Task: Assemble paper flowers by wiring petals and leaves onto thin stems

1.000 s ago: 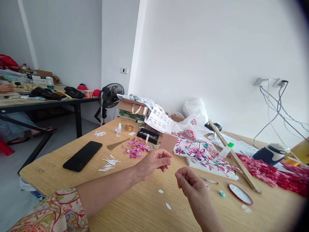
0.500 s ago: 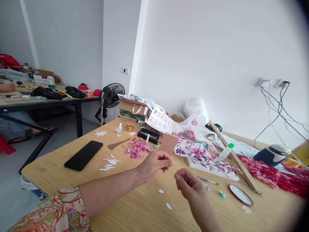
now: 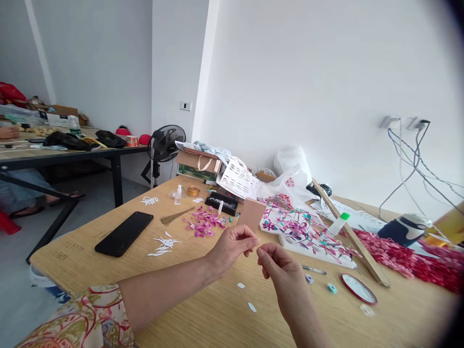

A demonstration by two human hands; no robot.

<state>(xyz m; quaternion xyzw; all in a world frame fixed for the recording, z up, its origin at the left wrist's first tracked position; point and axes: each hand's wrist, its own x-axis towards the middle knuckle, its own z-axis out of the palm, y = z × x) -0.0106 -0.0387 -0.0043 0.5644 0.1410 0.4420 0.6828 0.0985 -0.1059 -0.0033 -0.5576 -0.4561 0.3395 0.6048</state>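
My left hand (image 3: pixel 234 245) and my right hand (image 3: pixel 281 268) are raised a little above the wooden table (image 3: pixel 203 319), fingertips almost touching. Both are pinched shut; whatever is between the fingers is too small to make out. Below them two small white paper petals (image 3: pixel 246 296) lie on the table. A pile of pink petals (image 3: pixel 203 224) lies beyond my left hand. A white board with pink and teal flower branches (image 3: pixel 302 234) lies beyond my right hand, with a brown card (image 3: pixel 251 214) standing next to it.
A black phone (image 3: pixel 123 233), white paper cut-outs (image 3: pixel 164 244), a small bottle (image 3: pixel 177 194), a black box (image 3: pixel 222 203), a wooden strip (image 3: pixel 348 234), a red-rimmed lid (image 3: pixel 358 289) and red petals (image 3: pixel 406 256) lie around. A fan (image 3: pixel 165 144) stands behind. Another person sits at the far left table (image 3: pixel 61 153).
My right hand has moved left and up until its fingertips nearly meet my left hand's. My left hand has hardly moved.
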